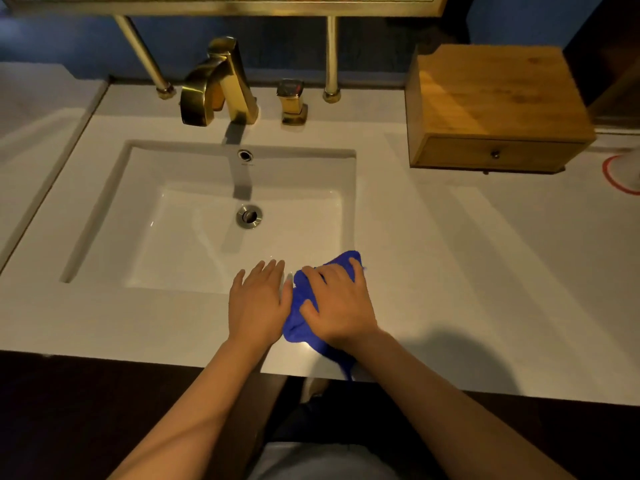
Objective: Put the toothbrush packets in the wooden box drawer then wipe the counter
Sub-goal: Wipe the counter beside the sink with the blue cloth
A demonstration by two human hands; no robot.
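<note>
A blue cloth [300, 318] lies bunched on the white counter [485, 271] at the sink's front right corner. My right hand [337, 306] presses down on it with spread fingers. My left hand [258, 301] rests flat on the counter just left of the cloth, fingers straight, its thumb side touching the cloth's edge. The wooden box [491, 98] stands at the back right, its drawer [495, 154] closed with a small dark knob. No toothbrush packets are visible.
A white rectangular sink [138, 237] fills the middle, with a gold faucet [221, 81] and gold handle [292, 102] behind it. Two gold mirror legs stand at the back. A white object with a red rim [623, 174] sits at the right edge.
</note>
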